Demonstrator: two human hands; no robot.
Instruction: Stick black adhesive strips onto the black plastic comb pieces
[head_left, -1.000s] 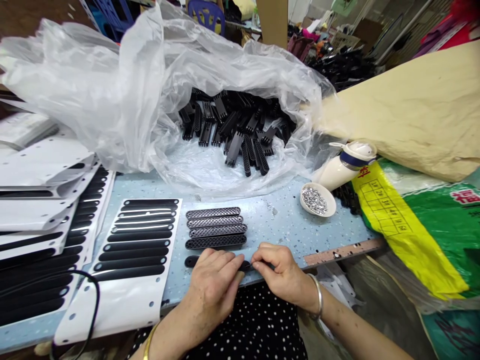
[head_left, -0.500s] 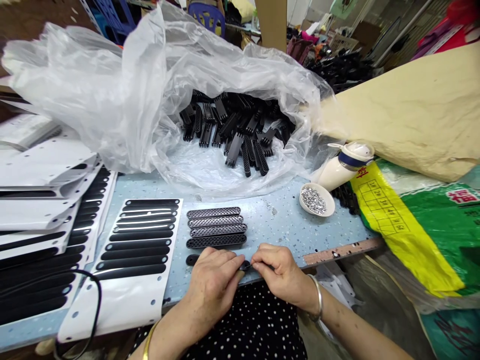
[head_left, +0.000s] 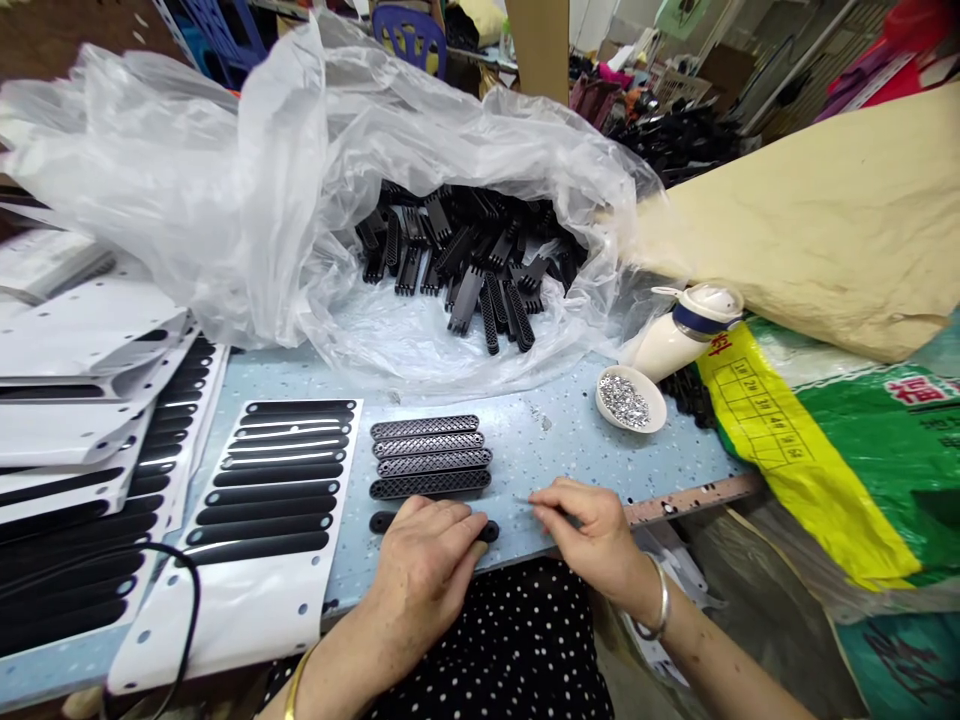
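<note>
My left hand (head_left: 427, 555) lies flat, fingers together, pressing on a black plastic strip (head_left: 489, 531) at the near table edge; only the strip's two rounded ends show. My right hand (head_left: 592, 530) hovers just right of it, fingers pinched on a thin metal tool (head_left: 536, 503) whose tip points left. Just beyond lie several black gridded strips (head_left: 431, 458) in a neat row. To the left lies a white backing sheet (head_left: 262, 540) with several black adhesive strips on it.
A clear plastic bag (head_left: 247, 200) holds a pile of black comb-like parts (head_left: 465, 260). A small white dish of silver bits (head_left: 630, 398) and a white bottle (head_left: 686, 330) stand at right. More backing sheets (head_left: 82, 400) are stacked at left; sacks crowd the right.
My right hand has drawn away from the strip's right end, moving right and slightly back, with the thin tool in its fingers. The left hand stays on the strip.
</note>
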